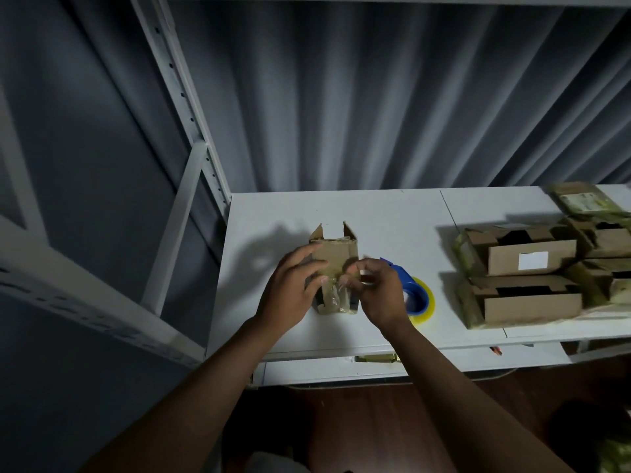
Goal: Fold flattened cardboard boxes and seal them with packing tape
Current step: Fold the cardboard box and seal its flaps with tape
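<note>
Fingers (351, 268) of the right hand (379, 295) curl in narrow, thumb and forefinger pinching what looks like a loose end of clear packing tape (336, 295) at the near end of the small cardboard box (336, 254); blur makes the exact hold hard to read. Left hand (293, 295) lies flat-ish against the box's left side, fingers spread and fairly straight, thumb pressing near the taped seam. Likely reason: brace the box so it does not slide while the tape is smoothed or pulled.

Box sits on the white table (375, 213), toward its left part, long axis running near to far. Far end stands open, two small flaps (348, 230) sticking up. Near end carries wrinkled tape over the closed flaps. Judgement: near seam is being sealed, far end not yet closed.

Just right of the box, partly hidden behind the right hand, a blue tape dispenser (415, 295) with a yellowish roll rests on the table, kept within easy reach for the next strip.

Farther right, well apart, a cluster of assembled cardboard boxes (529, 261), some with greenish tape, one with a white label (533, 260). Set aside, probably as done work.

Behind the table: grey curtain (375, 97). At left: white metal shelving frame (191, 165).
</note>
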